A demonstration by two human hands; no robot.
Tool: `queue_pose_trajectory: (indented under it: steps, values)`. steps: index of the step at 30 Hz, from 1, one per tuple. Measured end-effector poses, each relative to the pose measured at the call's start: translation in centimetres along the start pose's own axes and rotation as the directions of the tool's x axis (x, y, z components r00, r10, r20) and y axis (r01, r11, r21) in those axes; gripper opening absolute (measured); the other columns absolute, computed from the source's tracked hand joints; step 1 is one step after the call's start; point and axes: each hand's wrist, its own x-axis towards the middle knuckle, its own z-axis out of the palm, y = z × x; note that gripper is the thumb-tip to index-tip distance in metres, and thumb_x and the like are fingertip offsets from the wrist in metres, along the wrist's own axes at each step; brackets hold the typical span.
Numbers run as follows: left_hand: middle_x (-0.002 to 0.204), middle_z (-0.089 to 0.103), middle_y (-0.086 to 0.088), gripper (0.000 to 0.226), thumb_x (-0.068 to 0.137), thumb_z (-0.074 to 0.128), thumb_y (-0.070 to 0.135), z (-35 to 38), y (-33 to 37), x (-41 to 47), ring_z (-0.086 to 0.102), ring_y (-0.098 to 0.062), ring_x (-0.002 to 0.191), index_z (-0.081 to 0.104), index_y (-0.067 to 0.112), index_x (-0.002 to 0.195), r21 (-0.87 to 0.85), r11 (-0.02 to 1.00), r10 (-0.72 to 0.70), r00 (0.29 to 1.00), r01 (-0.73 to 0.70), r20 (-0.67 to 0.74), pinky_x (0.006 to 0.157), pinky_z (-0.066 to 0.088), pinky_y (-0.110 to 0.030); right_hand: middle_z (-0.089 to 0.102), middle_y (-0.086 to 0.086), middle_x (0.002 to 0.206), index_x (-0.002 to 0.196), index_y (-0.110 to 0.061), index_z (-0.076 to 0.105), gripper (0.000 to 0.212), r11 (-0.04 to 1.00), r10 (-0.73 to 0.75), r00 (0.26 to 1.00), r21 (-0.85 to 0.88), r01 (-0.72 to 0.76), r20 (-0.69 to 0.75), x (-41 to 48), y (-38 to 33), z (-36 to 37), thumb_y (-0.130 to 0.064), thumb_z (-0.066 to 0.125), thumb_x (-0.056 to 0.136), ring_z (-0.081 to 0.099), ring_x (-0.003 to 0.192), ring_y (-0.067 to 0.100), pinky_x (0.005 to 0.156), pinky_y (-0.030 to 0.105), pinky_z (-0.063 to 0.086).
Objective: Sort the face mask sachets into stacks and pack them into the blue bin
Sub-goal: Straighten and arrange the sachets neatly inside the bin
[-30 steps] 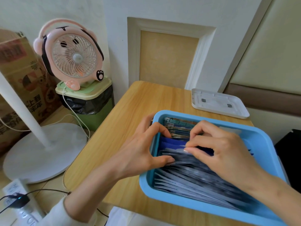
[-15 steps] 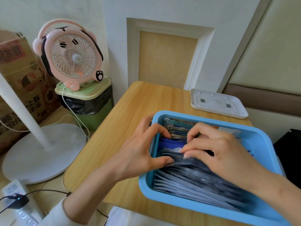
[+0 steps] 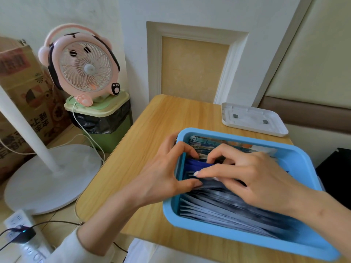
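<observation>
Right, both hands are down in the blue bin (image 3: 228, 234), which sits on the near right part of the wooden table (image 3: 152, 130). The sachets stand on edge in it, in rows by kind: grey sachets (image 3: 218, 204) fill the near half, the dark blue sachets (image 3: 195, 164) come next, and the patterned sachets (image 3: 205, 144) lean against the far wall.

My left hand (image 3: 163, 179) hooks over the bin's left wall. Its thumb is set against the front of the grey row and its forefinger is curled round the back of the blue bundle, so the blue ones are held between them. My right hand (image 3: 252, 179) comes in from the other side, forefinger bent and thumb stretched flat, nipping the same bundle along its top edges. My fingers hide the seam, so I can't say whether a grey one is caught in with it.

I take the step in hand to be squaring up this blue stack and seating it. To do it well I would keep the left thumb as a bookend so the grey row cannot fan forward. I would press the tops level with the right hand, not push from one end. I would also check for a stray grey sachet among the blues.

The sachets look like thin, flat, glossy foil rectangles, so they are likely slippery against each other and quick to slump. The bin is smooth moulded plastic with rounded corners and a rolled rim. Its slightly flared walls probably let the end sachets tilt.

A white plastic tray (image 3: 252, 120) lies at the table's far corner.
</observation>
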Motion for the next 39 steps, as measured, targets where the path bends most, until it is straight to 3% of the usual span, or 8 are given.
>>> queue_pose_trajectory:
  steps: [6,11,14,18,24,30,35,39]
  values:
    - [0.134,0.024,0.015,0.05,0.065,0.056,0.045,-0.4,-0.2,0.0,0.036,-0.001,0.122,0.045,0.032,0.112,0.033,0.999,0.003,0.999,-0.005,0.053,0.097,0.041,-0.027,0.054,-0.01,0.109,0.104,-0.036,0.064,0.021,0.999,-0.012,0.998,-0.035,0.014,0.054,0.2,-0.2,-0.1,-0.031,0.048,0.09,0.058,0.06,0.007,0.047,0.025,0.044]
    - [0.132,0.023,0.019,0.049,0.066,0.058,0.043,-0.7,-0.4,0.4,0.036,-0.005,0.123,0.043,0.033,0.112,-0.029,1.0,0.001,0.992,0.003,0.129,0.095,0.046,-0.028,0.052,-0.013,0.094,0.075,-0.03,0.063,0.021,0.995,0.088,0.996,-0.048,-0.087,0.021,0.6,0.2,-0.3,-0.043,0.05,0.083,0.047,0.058,0.003,0.053,0.008,0.026]
    - [0.133,0.022,0.021,0.049,0.067,0.06,0.043,-0.8,-0.5,0.5,0.036,-0.005,0.124,0.043,0.033,0.112,-0.059,0.998,0.012,0.989,-0.003,0.146,0.094,0.047,-0.025,0.051,-0.017,0.091,0.068,-0.027,0.065,0.025,0.989,0.143,0.988,0.035,-0.141,-0.065,0.6,0.3,0.3,-0.043,0.051,0.081,0.052,0.062,0.007,0.053,0.016,0.037]
    - [0.133,0.023,0.021,0.048,0.067,0.06,0.043,-0.7,-0.5,0.3,0.036,-0.001,0.122,0.043,0.035,0.111,-0.087,0.996,0.013,0.991,-0.002,0.13,0.091,0.048,-0.022,0.053,-0.016,0.09,0.068,-0.025,0.067,0.025,0.946,0.243,0.958,0.256,-0.2,-0.15,0.0,0.5,1.1,-0.044,0.056,0.08,0.058,0.066,0.015,0.061,0.033,0.046]
    - [0.131,0.026,0.019,0.038,0.072,0.056,0.04,-0.5,-0.5,0.4,0.039,-0.003,0.12,0.045,0.034,0.108,-0.108,0.994,0.002,0.992,0.011,0.123,0.091,0.049,-0.025,0.054,-0.017,0.086,0.07,-0.025,0.069,0.022,0.974,0.225,0.962,0.062,-0.218,-0.154,0.5,-0.2,1.7,-0.041,0.057,0.082,0.051,0.062,0.006,0.057,0.014,0.039]
    - [0.13,0.035,0.014,0.023,0.086,0.045,0.03,0.2,-0.1,0.0,0.043,-0.001,0.116,0.054,0.024,0.106,-0.134,0.99,-0.037,0.999,0.037,0.005,0.092,0.044,-0.022,0.053,-0.014,0.095,0.085,-0.023,0.062,0.004,0.978,0.156,0.98,0.159,-0.136,-0.125,-0.3,0.1,1.2,-0.021,0.059,0.087,0.058,0.072,0.011,0.063,0.034,0.049]
    - [0.126,0.04,0.014,0.019,0.084,0.047,0.031,0.3,0.0,0.3,0.045,0.001,0.113,0.056,0.026,0.1,-0.157,0.984,-0.088,0.996,0.088,0.006,0.09,0.045,-0.018,0.052,-0.014,0.094,0.083,-0.028,0.071,0.024,0.974,0.174,0.985,0.15,-0.17,-0.01,-0.5,0.2,0.5,-0.045,0.054,0.084,0.057,0.074,0.006,0.066,0.022,0.045]
    - [0.121,0.042,0.015,0.014,0.086,0.048,0.03,0.1,0.0,1.1,0.047,-0.001,0.111,0.057,0.028,0.096,-0.172,0.974,-0.138,0.989,0.145,0.053,0.092,0.049,-0.028,0.055,-0.016,0.093,0.079,-0.031,0.075,0.006,0.915,0.278,0.956,0.278,-0.294,0.094,-0.2,1.1,0.0,-0.036,0.072,0.077,0.055,0.085,0.004,0.072,0.009,0.038]
